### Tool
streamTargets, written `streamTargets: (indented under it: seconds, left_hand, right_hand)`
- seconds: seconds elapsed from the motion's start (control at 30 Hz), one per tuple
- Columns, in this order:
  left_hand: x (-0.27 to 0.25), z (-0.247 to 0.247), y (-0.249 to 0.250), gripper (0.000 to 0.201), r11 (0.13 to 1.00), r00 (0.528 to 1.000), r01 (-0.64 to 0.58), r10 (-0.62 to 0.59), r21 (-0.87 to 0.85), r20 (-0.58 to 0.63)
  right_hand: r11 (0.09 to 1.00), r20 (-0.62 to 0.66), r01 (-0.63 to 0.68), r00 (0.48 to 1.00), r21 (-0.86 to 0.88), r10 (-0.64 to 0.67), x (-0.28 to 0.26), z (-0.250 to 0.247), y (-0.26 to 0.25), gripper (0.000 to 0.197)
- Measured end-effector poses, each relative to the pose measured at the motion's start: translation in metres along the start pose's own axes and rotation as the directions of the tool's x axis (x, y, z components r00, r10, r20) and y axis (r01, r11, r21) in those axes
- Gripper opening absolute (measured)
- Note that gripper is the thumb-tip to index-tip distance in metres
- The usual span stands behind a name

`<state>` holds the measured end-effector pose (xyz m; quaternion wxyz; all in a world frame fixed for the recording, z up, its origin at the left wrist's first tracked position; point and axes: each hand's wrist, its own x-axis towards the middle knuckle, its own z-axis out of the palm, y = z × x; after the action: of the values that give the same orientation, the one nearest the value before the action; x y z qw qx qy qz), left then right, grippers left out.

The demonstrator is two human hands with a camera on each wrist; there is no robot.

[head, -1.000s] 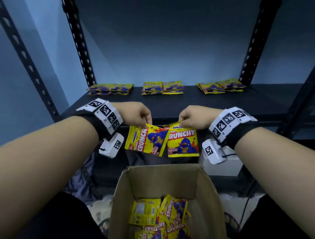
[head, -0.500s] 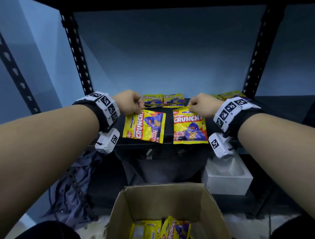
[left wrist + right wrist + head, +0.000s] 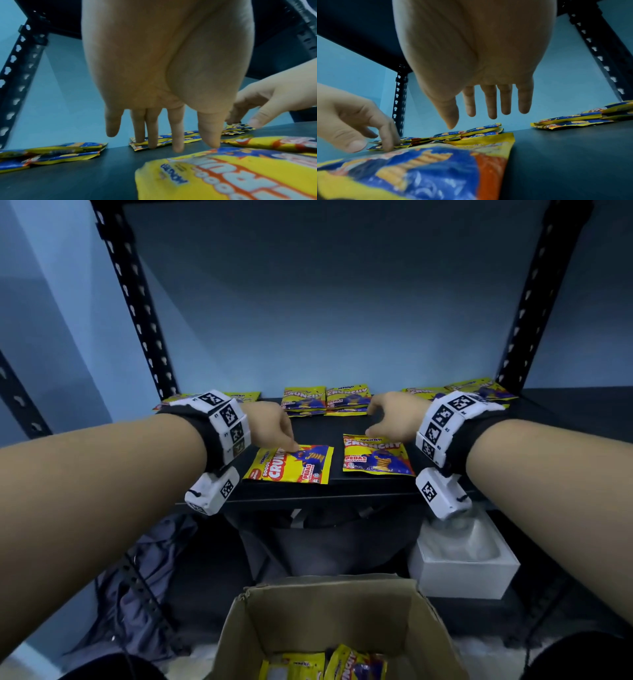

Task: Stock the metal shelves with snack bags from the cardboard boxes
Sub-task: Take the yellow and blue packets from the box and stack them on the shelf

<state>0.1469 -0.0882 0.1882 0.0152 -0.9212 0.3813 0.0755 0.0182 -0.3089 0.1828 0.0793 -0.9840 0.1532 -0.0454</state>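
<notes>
Overhead, both forearms outstretched, left hand (image 3: 270,424) fingers loose above left snack bag (image 3: 291,465), right hand (image 3: 394,416) fingers spread, empty.

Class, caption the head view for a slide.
Both open hands, left hand and right hand, over two snack bags on the shelf.

A dark metal shelf (image 3: 370,491) was seen carrying two yellow snack bags laid flat near its front edge, the left bag (image 3: 291,465) turned sideways and the right bag (image 3: 375,455) set upright in its print, the two lying apart. Along the back edge, three low stacks of the same bags were found: a left stack (image 3: 51,152), a middle stack (image 3: 325,400) and a right stack (image 3: 573,120). Below, a cardboard box (image 3: 329,611) and a white box (image 3: 469,573) were set lower down.
</notes>
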Motion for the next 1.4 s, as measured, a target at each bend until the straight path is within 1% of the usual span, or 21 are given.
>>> streamTargets:
  seconds: [0.03,0.1,0.13,0.23,0.3,0.37,0.43,0.6,0.73,0.87,0.97,1.07,1.27,1.33,1.4]
  left_hand:
    - [-0.002,0.001,0.003,0.038,0.999,0.999,0.023,-0.022,0.026,-0.036]
    - [-0.006,0.004,0.011,0.058,0.992,0.992,0.084,-0.074,0.093,-0.099]
    - [-0.008,0.007,0.015,0.068,0.986,0.989,0.116,-0.104,0.121,-0.104]
    - [-0.016,0.019,0.026,0.087,0.969,0.985,0.173,-0.165,0.175,-0.056]
    - [-0.019,0.027,0.029,0.093,0.966,0.983,0.181,-0.173,0.182,-0.057]
    - [-0.02,0.032,0.029,0.093,0.969,0.983,0.175,-0.163,0.176,-0.08]
    - [-0.021,0.034,0.025,0.088,0.973,0.986,0.158,-0.145,0.168,-0.087]
    - [-0.033,0.031,0.014,0.079,0.992,0.996,0.083,-0.079,0.096,-0.04]
    - [-0.035,0.03,-0.001,0.07,0.999,0.999,0.031,-0.032,-0.016,-0.028]
    - [-0.031,0.032,-0.011,0.055,0.997,0.997,0.075,-0.075,0.004,0.004]
    - [-0.029,0.033,-0.013,0.055,0.995,0.994,0.091,-0.089,-0.037,0.068]
    - [-0.029,0.033,-0.014,0.058,0.993,0.994,0.063,-0.054,-0.095,0.094]
    - [-0.03,0.04,-0.013,0.059,0.98,0.999,0.029,-0.024,-0.198,0.03]
    - [-0.032,0.041,-0.012,0.06,0.978,0.999,0.04,-0.043,-0.205,-0.01]
    - [-0.032,0.042,-0.013,0.062,0.979,0.992,0.09,-0.103,-0.181,-0.067]
  right_hand:
    - [1.0,-0.009,0.01,1.0,0.0,-0.01,-0.002,-0.001,-0.001,0.039]
    - [0.999,0.003,0.033,0.999,0.0,-0.033,-0.01,-0.003,-0.006,0.029]
    - [0.999,0.025,0.038,0.999,-0.001,-0.038,-0.014,-0.002,-0.008,0.028]
    - [0.998,0.107,0.028,0.994,-0.052,-0.022,-0.026,0.005,-0.015,0.038]
    - [0.996,0.125,0.017,0.992,-0.087,-0.006,-0.032,0.012,-0.018,0.049]
    - [0.996,0.125,0.01,0.992,-0.086,0.001,-0.037,0.016,-0.018,0.055]
    - [0.996,0.126,0.009,0.992,-0.083,0.002,-0.041,0.019,-0.018,0.059]
    - [0.998,0.126,0.009,0.992,-0.057,-0.001,-0.043,0.028,-0.013,0.07]
    - [1.0,0.122,-0.007,0.993,-0.018,0.009,-0.039,0.033,-0.011,0.066]
    - [0.999,0.108,-0.031,0.994,0.014,0.029,-0.036,0.038,-0.012,0.057]
    - [0.999,0.087,-0.028,0.996,0.027,0.026,-0.033,0.043,-0.016,0.053]
    - [0.999,0.06,-0.02,0.998,0.04,0.018,-0.03,0.048,-0.02,0.054]
    - [0.998,0.047,-0.001,0.999,0.069,-0.002,-0.031,0.052,-0.028,0.06]
    - [0.996,0.041,0.005,0.999,0.09,-0.009,-0.032,0.05,-0.027,0.06]
    - [0.995,-0.014,-0.038,0.999,0.09,0.04,-0.034,0.048,-0.025,0.063]
